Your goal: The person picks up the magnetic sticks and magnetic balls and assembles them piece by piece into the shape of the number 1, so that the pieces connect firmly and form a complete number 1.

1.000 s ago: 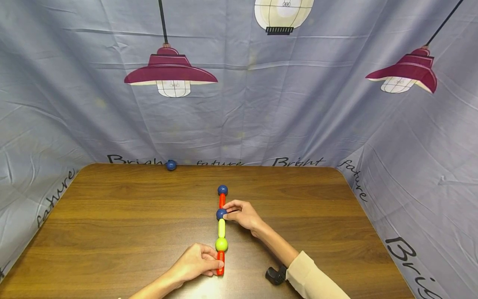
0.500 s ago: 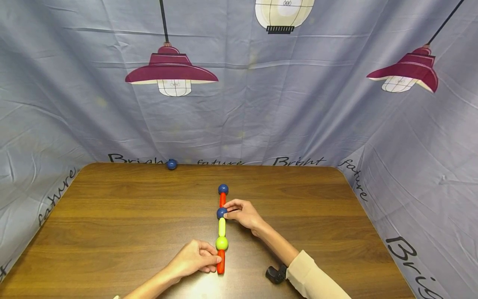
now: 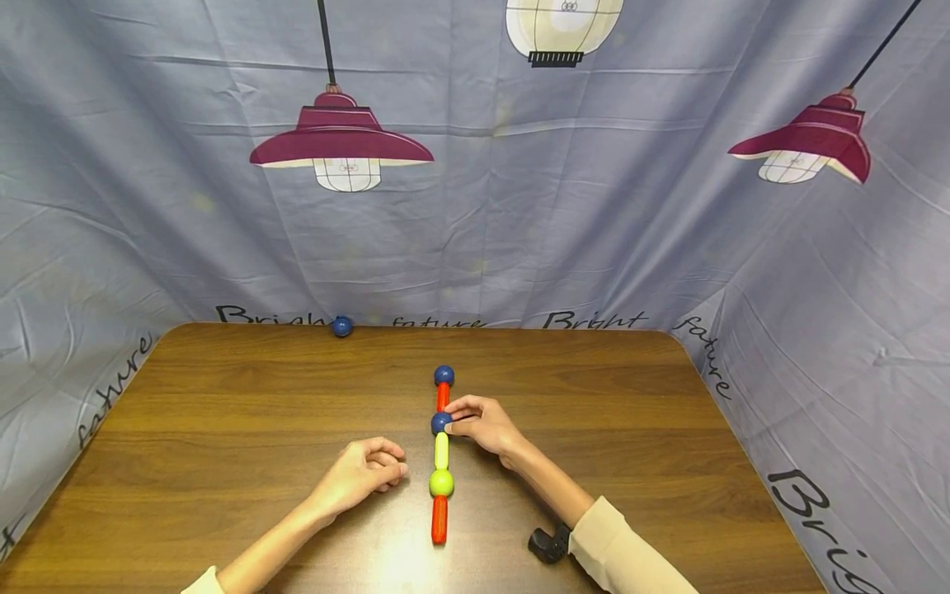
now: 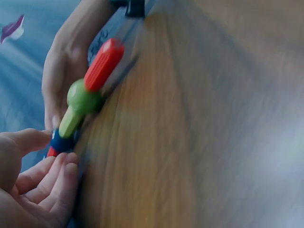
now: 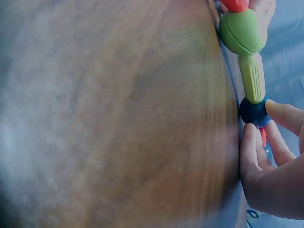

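A straight chain of toy rods and balls lies on the wooden table (image 3: 223, 462). From the far end it runs: a blue ball (image 3: 444, 375), a red rod (image 3: 443, 396), a second blue ball (image 3: 439, 424), a yellow-green rod (image 3: 441, 452), a lime-green ball (image 3: 441, 483) and a ribbed red rod (image 3: 439, 521). My right hand (image 3: 486, 427) pinches the second blue ball between thumb and fingers, also seen in the right wrist view. Left of the chain, my left hand (image 3: 359, 477) holds nothing, its fingers loosely bent and apart from the pieces.
Another blue ball (image 3: 341, 327) sits alone at the table's back edge, left of the chain. A black curved object (image 3: 547, 546) is by the right sleeve. A printed fabric curtain (image 3: 475, 206) hangs behind the table and along both sides.
My left hand has let go of the near red rod and moved left and away from me. My right hand still pinches the blue ball, and the chain lies nearly where it was.
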The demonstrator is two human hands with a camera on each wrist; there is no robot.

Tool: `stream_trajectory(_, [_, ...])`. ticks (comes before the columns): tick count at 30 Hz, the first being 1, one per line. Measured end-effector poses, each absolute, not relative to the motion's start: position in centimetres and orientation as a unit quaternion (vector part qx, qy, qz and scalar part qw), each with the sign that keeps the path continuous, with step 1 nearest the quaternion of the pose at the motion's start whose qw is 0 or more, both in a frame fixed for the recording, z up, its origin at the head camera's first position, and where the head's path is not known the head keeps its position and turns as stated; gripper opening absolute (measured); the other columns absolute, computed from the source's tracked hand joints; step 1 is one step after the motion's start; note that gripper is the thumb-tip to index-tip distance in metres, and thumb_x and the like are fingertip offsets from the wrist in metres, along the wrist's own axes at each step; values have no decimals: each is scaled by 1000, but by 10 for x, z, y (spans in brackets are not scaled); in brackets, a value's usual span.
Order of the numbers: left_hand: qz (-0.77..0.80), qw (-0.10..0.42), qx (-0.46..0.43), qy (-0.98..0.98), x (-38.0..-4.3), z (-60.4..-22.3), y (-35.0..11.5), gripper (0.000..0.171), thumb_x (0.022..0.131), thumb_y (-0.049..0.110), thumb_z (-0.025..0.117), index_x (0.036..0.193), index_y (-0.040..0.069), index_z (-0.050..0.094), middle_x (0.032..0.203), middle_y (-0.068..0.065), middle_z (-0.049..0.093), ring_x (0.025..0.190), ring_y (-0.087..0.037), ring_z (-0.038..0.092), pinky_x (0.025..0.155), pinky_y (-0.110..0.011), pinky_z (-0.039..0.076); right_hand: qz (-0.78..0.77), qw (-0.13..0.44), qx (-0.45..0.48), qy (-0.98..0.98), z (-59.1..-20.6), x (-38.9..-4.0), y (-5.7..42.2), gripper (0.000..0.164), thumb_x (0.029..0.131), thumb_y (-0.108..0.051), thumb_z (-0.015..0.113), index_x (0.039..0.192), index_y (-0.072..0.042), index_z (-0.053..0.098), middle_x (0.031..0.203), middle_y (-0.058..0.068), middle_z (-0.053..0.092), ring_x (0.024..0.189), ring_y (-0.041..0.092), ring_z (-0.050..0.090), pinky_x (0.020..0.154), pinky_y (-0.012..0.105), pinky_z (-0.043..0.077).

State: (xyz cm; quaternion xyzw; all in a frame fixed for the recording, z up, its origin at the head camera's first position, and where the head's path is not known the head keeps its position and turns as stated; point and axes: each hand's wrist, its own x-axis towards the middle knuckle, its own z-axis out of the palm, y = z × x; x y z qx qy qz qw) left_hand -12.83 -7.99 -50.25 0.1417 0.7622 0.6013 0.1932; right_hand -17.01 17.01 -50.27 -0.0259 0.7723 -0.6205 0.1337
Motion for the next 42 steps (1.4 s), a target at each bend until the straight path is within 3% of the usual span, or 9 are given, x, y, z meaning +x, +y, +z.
stream_trajectory(9, [533, 61, 88, 839, -159, -506, -103, 30, 90, 18, 76, 115, 3, 69, 103, -6, 72, 95, -21, 68, 73, -28, 53, -625, 132, -25, 769, -504, -169, 170, 26, 84, 0, 76, 109, 5, 69, 97, 8, 68, 86, 15, 66, 78, 27, 54])
stream_trajectory(17, [534, 32, 67, 842, -180, -505, -119, 41, 94, 22, 72, 128, 1, 62, 122, -17, 65, 109, -30, 62, 79, -29, 53, -628, 131, -26, 766, -503, -168, 169, 28, 84, 2, 76, 110, 7, 68, 98, 11, 69, 86, 16, 66, 79, 27, 53])
stream_trajectory(25, [530, 31, 62, 845, -199, -504, -127, 52, 97, 26, 68, 139, -1, 51, 141, -23, 51, 124, -39, 53, 97, -51, 49, -622, 138, -23, 770, -504, -169, 170, 26, 84, 1, 76, 109, 4, 68, 96, 6, 68, 86, 15, 66, 77, 26, 53])
stream_trajectory(32, [541, 13, 57, 839, -218, -503, -131, 56, 98, 24, 67, 143, -2, 45, 146, -25, 45, 131, -42, 46, 108, -51, 40, -623, 135, -27, 770, -504, -169, 170, 27, 83, 1, 76, 109, 4, 68, 96, 6, 68, 87, 16, 67, 79, 29, 54])
stream_trajectory(42, [534, -38, 33, 844, -246, -502, -131, 57, 97, 20, 68, 144, 0, 44, 147, -27, 37, 132, -45, 40, 108, -51, 39, -621, 137, -22, 771, -504, -170, 170, 26, 84, 0, 76, 109, 3, 69, 96, 5, 68, 88, 17, 67, 79, 28, 54])
